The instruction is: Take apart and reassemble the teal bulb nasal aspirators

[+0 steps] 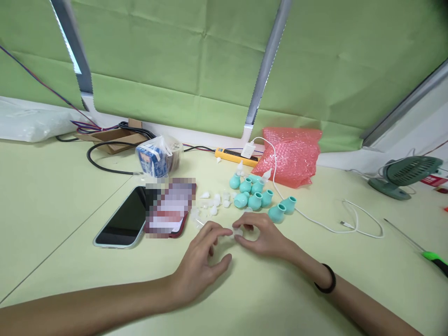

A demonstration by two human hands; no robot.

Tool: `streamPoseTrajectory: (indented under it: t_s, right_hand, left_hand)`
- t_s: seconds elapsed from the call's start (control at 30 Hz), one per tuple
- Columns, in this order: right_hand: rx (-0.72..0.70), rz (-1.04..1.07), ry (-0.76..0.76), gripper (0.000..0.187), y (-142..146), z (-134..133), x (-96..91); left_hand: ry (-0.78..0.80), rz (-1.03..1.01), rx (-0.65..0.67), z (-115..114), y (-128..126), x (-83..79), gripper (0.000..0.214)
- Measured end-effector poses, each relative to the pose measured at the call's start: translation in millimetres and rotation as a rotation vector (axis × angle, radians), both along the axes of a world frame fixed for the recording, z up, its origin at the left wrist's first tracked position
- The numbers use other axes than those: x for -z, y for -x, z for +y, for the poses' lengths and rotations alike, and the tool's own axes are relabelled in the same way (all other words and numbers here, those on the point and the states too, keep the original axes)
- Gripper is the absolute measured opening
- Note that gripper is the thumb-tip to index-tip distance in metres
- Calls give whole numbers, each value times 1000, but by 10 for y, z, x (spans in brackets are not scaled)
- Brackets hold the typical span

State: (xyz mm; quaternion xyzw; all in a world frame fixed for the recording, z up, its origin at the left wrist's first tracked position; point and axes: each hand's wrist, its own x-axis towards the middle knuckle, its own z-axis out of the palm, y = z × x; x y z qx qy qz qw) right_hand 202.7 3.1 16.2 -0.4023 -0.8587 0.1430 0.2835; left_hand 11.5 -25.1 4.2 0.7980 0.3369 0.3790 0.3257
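Small translucent white plastic piece (238,231) pinched in right hand (259,234); left hand (196,262), digits apart, held beside it; light pressure advised.

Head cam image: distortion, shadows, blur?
Head view: leaning grey window bars suggest wide-angle distortion; soft shadow under the bare left hand; pixelation masks most of the red-cased rectangular phone; small translucent white piece at the bare right hand lacks crisp detail.
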Motion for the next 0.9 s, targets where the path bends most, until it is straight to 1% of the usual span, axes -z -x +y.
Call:
streamPoseTrajectory:
  t_s: [0.07, 0.13, 0.2, 0.27, 0.33, 0.43, 0.57, 0.63, 0.7, 0.77, 0.9]
  right_hand:
    - [0, 97, 180, 11, -20, -86, 25]
    - [13, 185, 306, 11, -25, -150, 57]
    - [24, 241, 378, 11, -13, -191, 84]
    - [11, 255, 400, 11, 9, -216, 100]
    - [1, 242, 362, 11, 32, -233, 112]
    - [23, 210, 204, 13, 40, -239, 144]
    - [200, 128, -102, 14, -16, -194, 211]
    - [268, 28, -189, 17, -56, -159, 250]
    - [297, -81, -200, 19, -84, -130, 289]
    - [312, -143, -190, 20, -98, -111, 323]
    - [304, -110, -168, 20, -109, -84, 362]
  left_hand:
    - [53, 1, 11, 23, -17, 5, 37]
    - [60, 25, 55, 37, -34, 14, 31]
    - [41, 53, 69, 42, -47, 25, 25]
    - [14, 89, 66, 42, -56, 34, 21]
    - [-23, 147, 78, 38, -61, 37, 18]
    - [-69, 229, 89, 34, -66, 36, 16]
    - [-52, 267, 75, 34, -78, 25, 25]
    - [-39, 294, 89, 35, -85, 15, 29]
    - [-35, 332, 111, 36, -90, 5, 28]
    - [-32, 356, 127, 39, -93, -1, 24]
    - [12, 308, 110, 43, -93, 11, 22]
